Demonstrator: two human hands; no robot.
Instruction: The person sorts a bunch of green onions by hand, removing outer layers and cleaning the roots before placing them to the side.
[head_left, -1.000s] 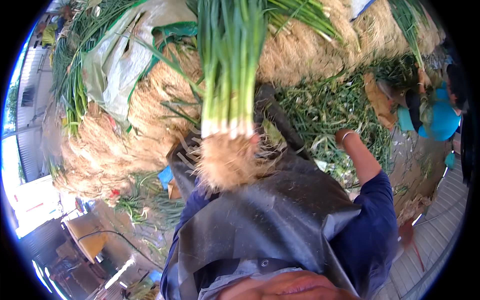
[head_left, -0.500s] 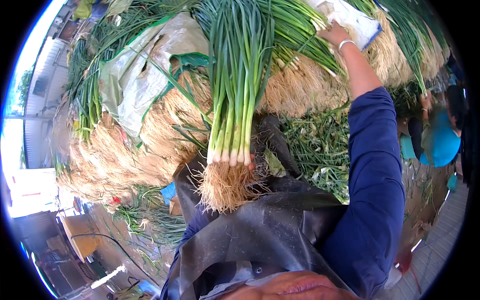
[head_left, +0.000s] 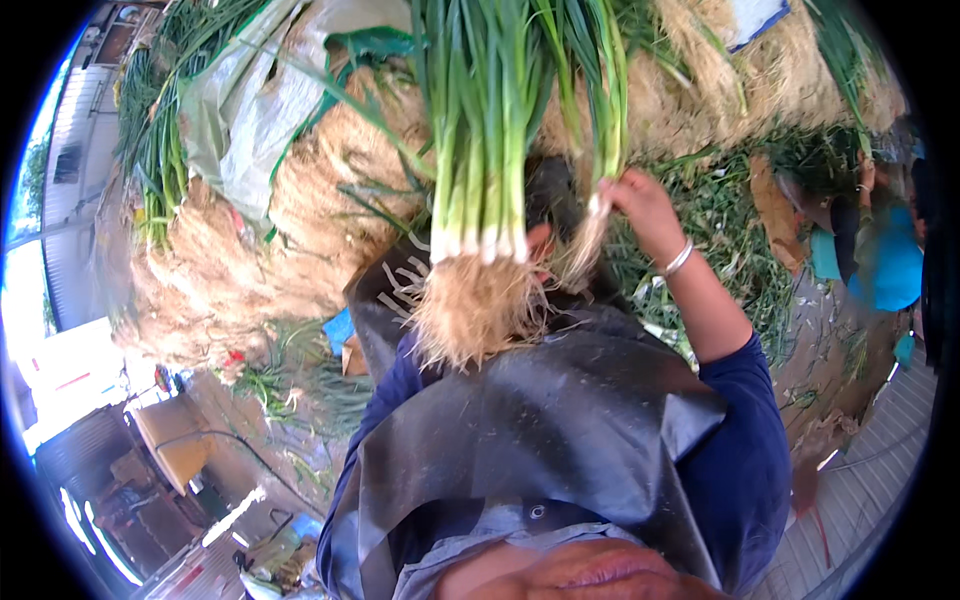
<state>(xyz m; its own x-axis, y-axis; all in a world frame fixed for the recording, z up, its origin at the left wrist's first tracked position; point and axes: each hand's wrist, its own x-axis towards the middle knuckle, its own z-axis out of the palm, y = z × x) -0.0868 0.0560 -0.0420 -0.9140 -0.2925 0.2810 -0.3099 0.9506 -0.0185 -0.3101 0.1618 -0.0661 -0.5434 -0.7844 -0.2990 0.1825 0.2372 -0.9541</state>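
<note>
A thick bunch of green onions point(head_left: 480, 190) hangs over my lap, its white bases lined up and its pale roots point(head_left: 475, 310) spread over my black apron point(head_left: 520, 420). My left hand point(head_left: 541, 242) is mostly hidden behind the bunch; only fingertips show at its right edge, wrapped round it. Just to the right, my right hand point(head_left: 645, 208), with a bangle at the wrist, pinches a few loose green onions point(head_left: 608, 110) near their white ends. Their roots point(head_left: 583, 250) dangle below my fingers, next to the bunch.
A pile of green onions with matted roots point(head_left: 210, 290) stretches across the far side, partly under a white sack point(head_left: 240, 130) with green edging. Cut leaves point(head_left: 730, 220) litter the ground at right. A person in teal clothing point(head_left: 890, 260) is at the far right.
My right hand has come back from the far pile toward me, bringing a few green onions beside the bunch. The view has shifted; the bunch stays in my left hand.
</note>
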